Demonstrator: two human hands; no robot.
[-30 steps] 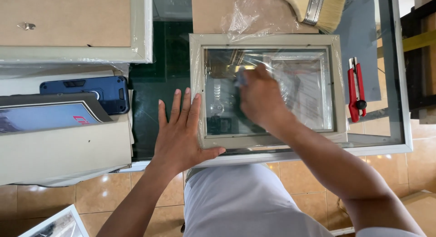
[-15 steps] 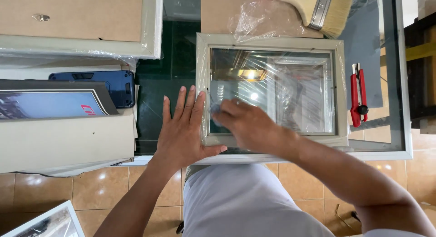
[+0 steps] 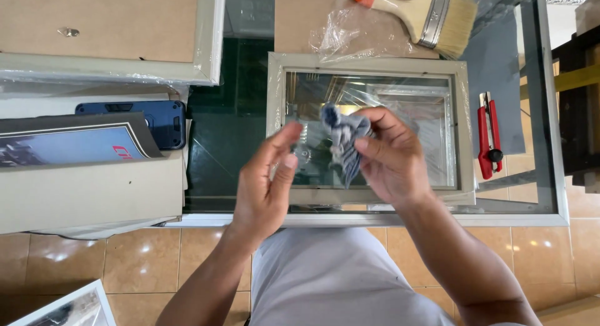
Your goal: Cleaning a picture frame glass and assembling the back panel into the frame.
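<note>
frame (image 3: 369,64) on table (image 3: 556,176), cutter (image 3: 489,135) right, brush (image 3: 431,14) behind

The paintbrush (image 3: 431,17) handle runs off the far edge. Both hands and the cloth (image 3: 345,140) hide part of the picture frame's (image 3: 369,62) glass.

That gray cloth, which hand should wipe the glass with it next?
Probably the right hand. It already pinches the gray cloth and hangs over the glass of the picture frame. The left hand is open, its fingers only near the cloth, by the frame's left edge.
</note>
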